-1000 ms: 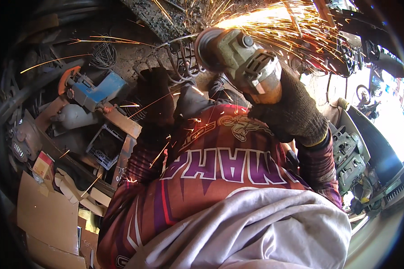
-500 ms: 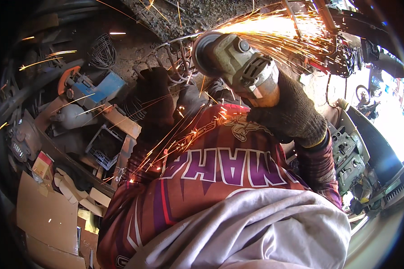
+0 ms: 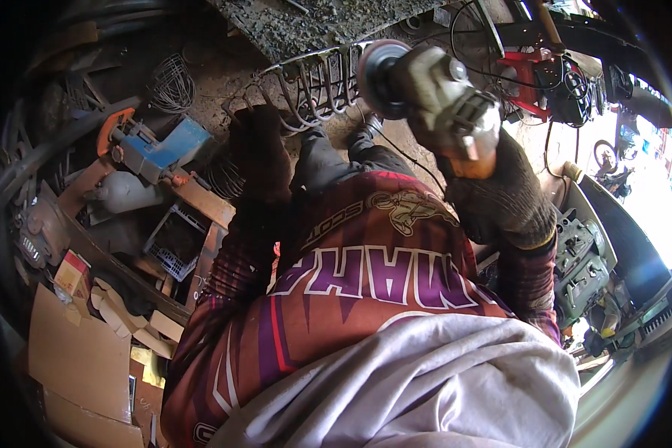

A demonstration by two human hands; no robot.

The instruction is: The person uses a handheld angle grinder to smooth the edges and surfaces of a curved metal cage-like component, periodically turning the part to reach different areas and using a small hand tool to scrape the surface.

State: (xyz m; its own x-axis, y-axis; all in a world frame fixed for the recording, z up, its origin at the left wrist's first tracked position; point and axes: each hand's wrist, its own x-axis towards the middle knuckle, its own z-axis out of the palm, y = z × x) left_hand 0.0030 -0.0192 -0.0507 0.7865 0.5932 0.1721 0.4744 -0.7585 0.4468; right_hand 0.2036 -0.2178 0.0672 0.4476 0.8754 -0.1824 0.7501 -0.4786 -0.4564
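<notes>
My gloved right hand (image 3: pixel 500 187) is wrapped around the orange and grey body of an angle grinder (image 3: pixel 444 97). The grinder's disc (image 3: pixel 381 78) is at the right end of a rack of bent metal rods (image 3: pixel 325 86), and whether they touch is unclear. No sparks are flying. In a dark glove, my left hand (image 3: pixel 260 153) closes on the left end of the rack; its fingers are mostly in shadow. The rack's long edge rests along a rough, grimy worktop (image 3: pixel 313 26).
A black cord (image 3: pixel 411 158) hangs below the grinder. To the left are a blue metal machine part (image 3: pixel 164 153), a wire coil (image 3: pixel 173 84), a plastic crate (image 3: pixel 173 243) and cardboard (image 3: pixel 78 351). A red stand (image 3: pixel 526 82) and a greenish machine casing (image 3: pixel 579 250) lie to the right.
The bright spark stream has stopped. My right hand and the grinder have shifted right, uncovering more of the rack. My left hand stays at the rack's left end.
</notes>
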